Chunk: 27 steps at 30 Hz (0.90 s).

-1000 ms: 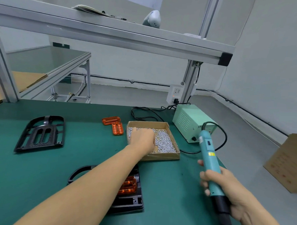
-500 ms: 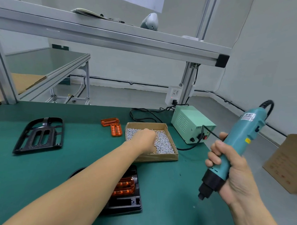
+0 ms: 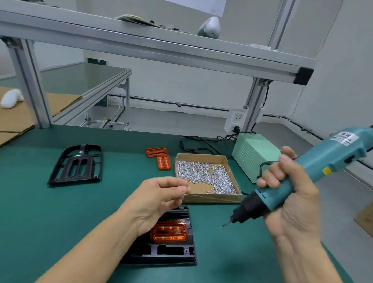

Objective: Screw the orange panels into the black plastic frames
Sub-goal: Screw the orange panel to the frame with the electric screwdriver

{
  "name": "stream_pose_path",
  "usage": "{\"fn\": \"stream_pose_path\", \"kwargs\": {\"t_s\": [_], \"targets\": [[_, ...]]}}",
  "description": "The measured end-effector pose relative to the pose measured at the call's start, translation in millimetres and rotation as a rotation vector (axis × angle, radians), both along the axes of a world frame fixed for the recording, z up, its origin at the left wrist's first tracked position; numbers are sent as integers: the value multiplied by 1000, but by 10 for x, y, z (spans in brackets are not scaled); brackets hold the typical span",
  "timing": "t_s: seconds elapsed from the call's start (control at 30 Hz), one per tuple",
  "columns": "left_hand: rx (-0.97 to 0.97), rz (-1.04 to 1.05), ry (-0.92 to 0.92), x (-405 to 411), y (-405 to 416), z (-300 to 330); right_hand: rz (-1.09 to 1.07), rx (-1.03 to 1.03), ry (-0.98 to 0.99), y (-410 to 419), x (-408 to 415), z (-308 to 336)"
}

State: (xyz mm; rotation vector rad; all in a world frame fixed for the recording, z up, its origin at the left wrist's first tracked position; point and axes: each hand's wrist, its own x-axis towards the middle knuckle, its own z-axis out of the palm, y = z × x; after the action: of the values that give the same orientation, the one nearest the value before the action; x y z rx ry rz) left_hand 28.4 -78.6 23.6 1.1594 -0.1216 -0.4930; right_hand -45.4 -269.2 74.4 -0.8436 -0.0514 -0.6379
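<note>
A black plastic frame (image 3: 172, 251) lies on the green mat near me, with an orange panel (image 3: 169, 231) seated in it. My left hand (image 3: 157, 200) hovers above the frame, fingertips pinched together; whatever they pinch is too blurred to make out. My right hand (image 3: 289, 201) grips a teal electric screwdriver (image 3: 317, 168), its bit pointing down-left over the mat. A cardboard box of screws (image 3: 207, 176) sits just behind my left hand. Two loose orange panels (image 3: 160, 157) lie left of the box. A second black frame (image 3: 77, 164) rests at the far left.
A pale green power supply (image 3: 253, 155) stands right of the box with black cables (image 3: 194, 143) behind it. An aluminium shelf frame (image 3: 142, 47) spans overhead, its posts at both table corners. A cardboard carton (image 3: 370, 215) sits on the floor to the right.
My left hand has left the screw box and drawn back over the near frame, fingertips pinched. My right hand has swung the screwdriver upright, then tilted its bit down-left.
</note>
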Motion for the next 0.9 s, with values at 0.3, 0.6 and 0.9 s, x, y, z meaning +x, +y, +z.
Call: {"fn": "stream_pose_path", "kwargs": {"t_s": [0.3, 0.6, 0.9], "targets": [[-184, 67, 99, -300, 84, 9, -20, 106, -205, 490, 189, 184], [-216, 102, 141, -361, 82, 22, -57, 83, -215, 599, 202, 182], [-205, 109, 144, -378, 80, 10, -72, 85, -217, 637, 210, 190]]}}
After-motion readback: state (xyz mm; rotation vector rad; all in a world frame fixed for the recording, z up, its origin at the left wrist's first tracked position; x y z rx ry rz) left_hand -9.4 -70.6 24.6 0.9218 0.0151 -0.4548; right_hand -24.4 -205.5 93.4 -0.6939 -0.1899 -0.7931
